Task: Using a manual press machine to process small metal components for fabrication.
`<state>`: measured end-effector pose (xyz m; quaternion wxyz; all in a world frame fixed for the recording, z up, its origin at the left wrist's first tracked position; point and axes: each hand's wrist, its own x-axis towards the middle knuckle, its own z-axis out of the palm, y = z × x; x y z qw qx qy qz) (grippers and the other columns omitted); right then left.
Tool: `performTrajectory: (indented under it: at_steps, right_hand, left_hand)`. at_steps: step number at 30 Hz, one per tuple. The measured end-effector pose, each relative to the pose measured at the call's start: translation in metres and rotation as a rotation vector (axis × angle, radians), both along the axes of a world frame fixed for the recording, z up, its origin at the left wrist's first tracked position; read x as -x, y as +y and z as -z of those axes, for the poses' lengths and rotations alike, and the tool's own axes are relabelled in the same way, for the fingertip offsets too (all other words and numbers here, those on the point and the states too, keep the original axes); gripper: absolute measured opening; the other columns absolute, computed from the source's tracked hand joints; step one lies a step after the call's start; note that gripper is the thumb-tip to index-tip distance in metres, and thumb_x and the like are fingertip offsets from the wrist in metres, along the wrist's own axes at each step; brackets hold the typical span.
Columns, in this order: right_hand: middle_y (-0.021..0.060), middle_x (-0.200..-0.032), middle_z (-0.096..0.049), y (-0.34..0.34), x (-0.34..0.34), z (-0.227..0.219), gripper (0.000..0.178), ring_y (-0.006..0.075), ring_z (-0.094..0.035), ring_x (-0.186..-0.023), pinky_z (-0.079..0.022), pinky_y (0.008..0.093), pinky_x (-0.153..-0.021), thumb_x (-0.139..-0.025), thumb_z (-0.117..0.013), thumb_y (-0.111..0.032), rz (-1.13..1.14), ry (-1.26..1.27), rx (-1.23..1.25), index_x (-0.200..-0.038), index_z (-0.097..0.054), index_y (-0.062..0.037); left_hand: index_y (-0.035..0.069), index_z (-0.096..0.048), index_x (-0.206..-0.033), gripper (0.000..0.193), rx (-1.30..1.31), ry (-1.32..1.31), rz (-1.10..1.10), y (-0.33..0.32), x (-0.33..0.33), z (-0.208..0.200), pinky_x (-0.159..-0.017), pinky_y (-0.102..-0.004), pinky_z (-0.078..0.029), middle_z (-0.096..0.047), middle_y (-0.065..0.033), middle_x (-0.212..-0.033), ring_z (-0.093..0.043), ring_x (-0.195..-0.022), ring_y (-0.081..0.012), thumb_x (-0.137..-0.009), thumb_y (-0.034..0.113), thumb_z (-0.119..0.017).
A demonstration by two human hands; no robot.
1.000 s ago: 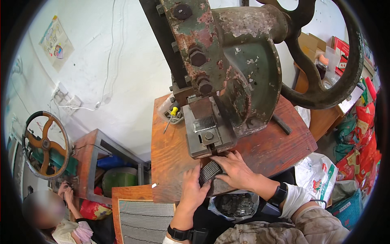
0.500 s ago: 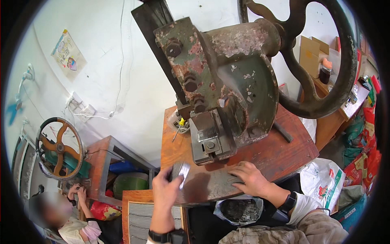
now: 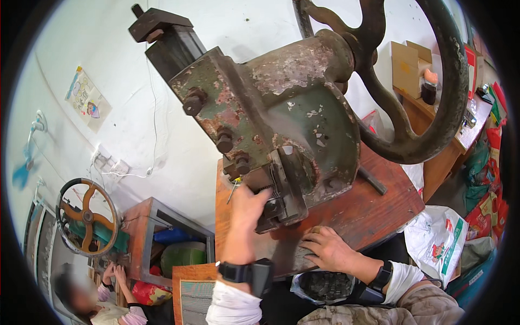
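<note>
My left hand (image 3: 250, 208) reaches into the die area under the ram of a worn green hand press (image 3: 319, 116). Its fingers are curled at the die block (image 3: 284, 208), beside a dark ridged metal part (image 3: 273, 190). The fingertips are partly hidden, so what they hold does not show clearly. Near the front edge of the reddish wooden table (image 3: 374, 208), my right hand (image 3: 327, 249) lies with its fingers apart, holding nothing visible. A screwdriver (image 3: 237, 181) with a yellow handle is just behind my left hand.
A bag of small dark metal pieces (image 3: 325, 285) sits below the table edge. Left of it is a wooden tray (image 3: 177, 287) with rows of grey strips. The press's large handwheel (image 3: 460, 81) rises at right. Another person (image 3: 81, 295) works at a second wheel press (image 3: 86, 216), far left.
My left hand has moved from the front of the table up to the die, and the ridged metal stack it held no longer shows clearly. The ram's top has come into view.
</note>
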<state>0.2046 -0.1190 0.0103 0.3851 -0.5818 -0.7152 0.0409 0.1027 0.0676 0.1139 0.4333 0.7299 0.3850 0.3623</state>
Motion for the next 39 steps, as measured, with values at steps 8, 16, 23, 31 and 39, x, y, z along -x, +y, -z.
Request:
performTrajectory:
  at_steps: [8,16,23,31,39]
  right_hand:
    - [0.0120,-0.105,-0.058,0.008,-0.009,-0.011,0.034,0.0320,-0.051,-0.101,-0.044,0.0403,-0.085,-0.072,-0.070,-0.012,-0.008,0.283,-0.157,-0.104,-0.062,-0.0061]
    - [0.0169,-0.101,-0.058,0.086,-0.023,-0.057,0.037,0.0356,-0.055,-0.096,-0.046,0.0399,-0.080,-0.073,-0.070,-0.020,0.206,0.156,-0.323,-0.103,-0.059,-0.0001]
    - [0.0197,-0.099,-0.055,0.126,-0.018,-0.073,0.051,0.0377,-0.053,-0.096,-0.045,0.0420,-0.080,-0.063,-0.078,-0.025,0.281,0.307,-0.007,-0.101,-0.054,0.0000]
    - [0.0206,-0.108,-0.054,0.130,-0.010,-0.080,0.066,0.0378,-0.053,-0.102,-0.045,0.0406,-0.084,-0.058,-0.080,-0.029,0.390,0.237,0.024,-0.110,-0.053,0.0027]
    - [0.0132,-0.099,-0.060,0.015,-0.041,-0.180,0.034,0.0284,-0.059,-0.092,-0.048,0.0361,-0.078,-0.066,-0.077,-0.019,0.116,-0.233,-0.489,-0.092,-0.063,-0.0015]
  left_hand:
    - [0.001,-0.053,-0.112,0.036,-0.509,0.173,0.063,0.034,0.020,0.046,-0.095,-0.0429,-0.037,-0.054,-0.0222,-0.113,-0.048,-0.107,-0.0360,-0.076,0.001,-0.050]
    - [0.003,-0.047,-0.118,0.042,-0.329,0.210,0.015,0.034,0.019,0.047,-0.100,-0.0450,-0.031,-0.042,-0.0253,-0.124,-0.037,-0.117,-0.0428,-0.076,0.003,-0.050]
    - [0.001,-0.051,-0.116,0.041,-0.316,0.119,0.094,0.032,0.023,0.044,-0.102,-0.0438,-0.030,-0.043,-0.0284,-0.123,-0.036,-0.118,-0.0419,-0.076,0.000,-0.051]
    - [0.003,-0.052,-0.119,0.042,-0.232,0.104,0.059,0.035,0.020,0.047,-0.104,-0.0451,-0.027,-0.042,-0.0249,-0.129,-0.033,-0.125,-0.0403,-0.077,0.003,-0.052]
    - [0.011,-0.050,-0.124,0.040,-0.391,0.314,0.137,0.037,0.037,0.052,-0.090,-0.0772,-0.012,-0.036,-0.0110,-0.140,-0.023,-0.133,-0.0342,-0.085,0.017,-0.048]
